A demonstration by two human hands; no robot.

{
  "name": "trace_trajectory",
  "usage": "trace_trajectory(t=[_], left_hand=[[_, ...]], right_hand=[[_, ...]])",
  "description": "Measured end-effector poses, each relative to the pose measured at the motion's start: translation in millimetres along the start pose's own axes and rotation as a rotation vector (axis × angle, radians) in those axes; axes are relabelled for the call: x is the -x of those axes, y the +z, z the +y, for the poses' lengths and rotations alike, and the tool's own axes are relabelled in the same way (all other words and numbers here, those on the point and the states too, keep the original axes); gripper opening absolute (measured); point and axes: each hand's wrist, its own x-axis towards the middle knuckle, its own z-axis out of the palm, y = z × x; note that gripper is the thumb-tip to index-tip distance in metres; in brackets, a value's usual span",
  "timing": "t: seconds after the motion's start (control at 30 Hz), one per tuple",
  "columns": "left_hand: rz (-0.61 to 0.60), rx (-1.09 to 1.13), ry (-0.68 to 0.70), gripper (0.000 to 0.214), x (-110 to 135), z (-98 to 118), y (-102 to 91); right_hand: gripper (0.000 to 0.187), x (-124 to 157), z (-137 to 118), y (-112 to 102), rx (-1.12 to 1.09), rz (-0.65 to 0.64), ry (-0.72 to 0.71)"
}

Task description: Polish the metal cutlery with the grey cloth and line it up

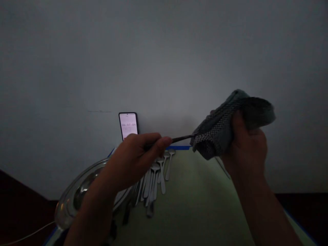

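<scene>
Head view: a utensil (183,138), apparently mid-work, above the bench (197,198).
The left hand's (133,159) grip clamps one end; the right hand (246,150) clasps the cloth (217,128) hiding the other. Cutlery (147,189) lies below; the finished share is unclear.

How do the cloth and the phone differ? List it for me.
The cloth is gripped in the right hand; the phone stands nearly upright by the wall. The cloth is bunched and folded, the phone flat and rectangular. The cloth is dark and patterned, the phone brightly lit.
</scene>
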Motion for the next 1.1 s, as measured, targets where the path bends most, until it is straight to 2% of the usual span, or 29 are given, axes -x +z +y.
trace_trajectory(t=[0.07, 0.13, 0.33, 0.47, 0.53, 0.63, 0.73, 0.9, 1.1], left_hand=[[-0.018, 0.009, 0.014, 0.039, -3.3, 6.8, 10.1], [-0.012, -0.004, 0.029, 0.040, -6.3, 11.4, 21.3], [-0.039, -0.049, 0.043, 0.039, -14.0, 11.3, 46.2], [-0.126, -0.015, 0.035, 0.035, -12.3, 8.5, 35.9], [-0.265, 0.062, 0.032, 0.031, -7.2, 5.2, 23.9], [-0.438, 0.162, 0.029, 0.028, 2.6, -2.1, 7.0], [-0.466, 0.177, 0.041, 0.025, 8.3, -6.8, -1.0], [-0.517, 0.207, 0.016, 0.022, 1.7, -4.6, 0.1], [-0.406, 0.126, -0.027, 0.023, -8.9, -4.5, 8.1]], right_hand=[[0.031, 2.9, 4.0, 9.0, -0.113, 0.125, 0.098], [0.033, 3.8, 10.5, 13.4, -0.187, 0.164, 0.156], [0.034, 1.9, 34.5, 9.1, -0.261, -0.035, 0.170], [0.031, -0.5, 34.3, 6.2, -0.195, -0.160, 0.154], [0.030, -2.0, 28.6, 6.3, -0.180, -0.192, 0.179], [0.026, -3.9, 19.3, 8.4, -0.301, -0.142, 0.296], [0.022, -3.2, 15.7, 11.8, -0.416, -0.111, 0.421], [0.020, 5.5, 21.5, 20.8, -0.472, -0.108, 0.537], [0.028, 27.0, 22.4, 36.1, -0.499, -0.158, 0.639]])
